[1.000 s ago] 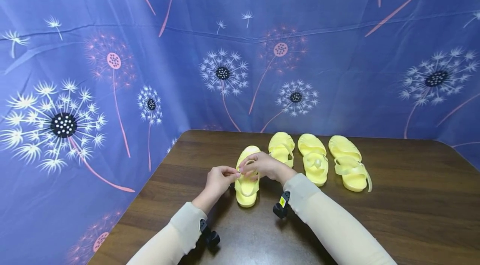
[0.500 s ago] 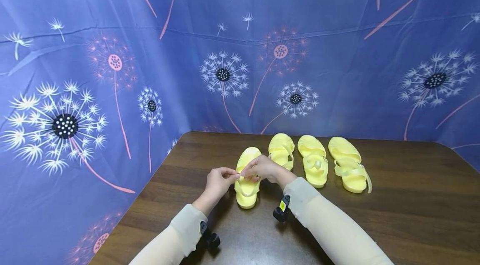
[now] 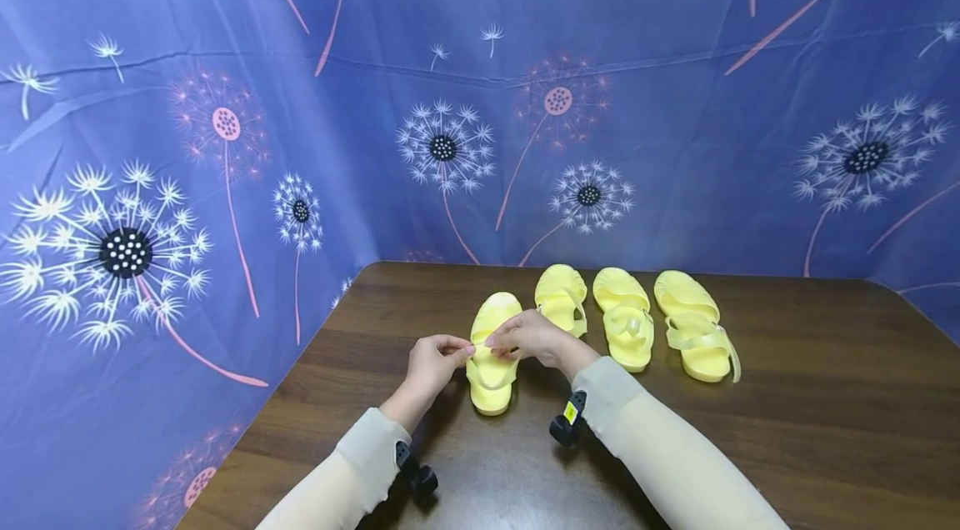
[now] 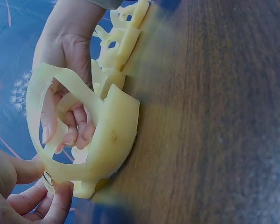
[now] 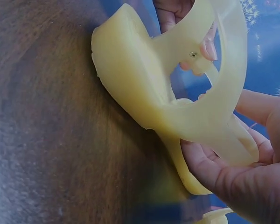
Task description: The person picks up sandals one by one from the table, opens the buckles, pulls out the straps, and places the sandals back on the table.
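Observation:
A yellow strappy sandal [image 3: 492, 398] lies on the table in the head view, toe pointing away, between both hands. At its left side my left hand [image 3: 433, 363] pinches a strap between thumb and fingertips. The left wrist view shows a small metal buckle [image 4: 47, 178] at those fingertips. Over the sandal's right side, my right hand [image 3: 534, 338] holds a loose strap [image 5: 240, 147] between thumb and curled fingers. A heel strap [image 4: 37, 100] arches upright behind the sole. In the right wrist view, a small metal stud [image 5: 193, 54] sits on the strap at the left fingers.
Three more yellow sandals stand in a row to the right: a near one [image 3: 558, 284], a middle one [image 3: 621, 288] and a far one [image 3: 684, 295] with a loose strap. They rest on a brown wooden table [image 3: 832, 397]. A blue dandelion-print cloth [image 3: 675, 97] hangs behind.
My right hand has shifted slightly right, away from the left fingertips, and the strap loop seen under it earlier has dropped out of sight. The left hand keeps its pinch.

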### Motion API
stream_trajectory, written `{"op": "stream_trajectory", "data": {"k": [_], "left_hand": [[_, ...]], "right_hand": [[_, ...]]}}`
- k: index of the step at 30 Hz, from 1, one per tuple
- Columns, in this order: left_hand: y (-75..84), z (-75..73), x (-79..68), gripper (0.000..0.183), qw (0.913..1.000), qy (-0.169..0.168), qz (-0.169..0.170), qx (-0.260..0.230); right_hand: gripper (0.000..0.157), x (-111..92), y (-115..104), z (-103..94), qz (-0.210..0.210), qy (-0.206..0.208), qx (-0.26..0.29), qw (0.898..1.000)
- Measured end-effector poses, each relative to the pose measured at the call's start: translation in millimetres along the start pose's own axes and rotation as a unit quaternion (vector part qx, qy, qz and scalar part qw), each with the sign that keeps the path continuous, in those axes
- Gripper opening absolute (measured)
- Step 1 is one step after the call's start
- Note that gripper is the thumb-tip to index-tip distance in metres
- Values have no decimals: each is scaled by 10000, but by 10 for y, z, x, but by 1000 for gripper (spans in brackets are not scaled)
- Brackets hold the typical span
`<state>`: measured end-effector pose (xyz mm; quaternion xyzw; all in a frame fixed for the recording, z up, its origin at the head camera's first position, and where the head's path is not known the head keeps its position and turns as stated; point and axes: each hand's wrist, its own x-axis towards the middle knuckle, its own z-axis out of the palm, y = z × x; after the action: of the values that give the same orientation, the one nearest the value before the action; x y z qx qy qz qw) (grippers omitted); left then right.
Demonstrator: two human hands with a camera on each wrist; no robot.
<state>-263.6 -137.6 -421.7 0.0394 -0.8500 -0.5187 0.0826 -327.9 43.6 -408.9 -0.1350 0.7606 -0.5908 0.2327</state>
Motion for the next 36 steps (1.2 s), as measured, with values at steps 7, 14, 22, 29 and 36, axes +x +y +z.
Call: {"op": "stream_trajectory", "data": {"k": [7,14,22,29,36], "left_hand": [[-21,14,6,15,10000,-22,-46,-50],[-30,8,-6,15,9995,11,-188,-246],[-19,9,-18,15,9997,70,-170,-178],[-1,3,-15,14,9993,93,-241,-283],[-7,-2,-18,14,9988,129,-345,-308]], "right_hand": [[19,-48,36,-2,19,240,170,9996],[18,-78,64,-27,27,397,173,9991],[20,-147,45,-6,-13,564,89,9984],[15,-159,41,25,82,1061,51,9943],[14,-202,2,74,115,1318,132,9911]]}}
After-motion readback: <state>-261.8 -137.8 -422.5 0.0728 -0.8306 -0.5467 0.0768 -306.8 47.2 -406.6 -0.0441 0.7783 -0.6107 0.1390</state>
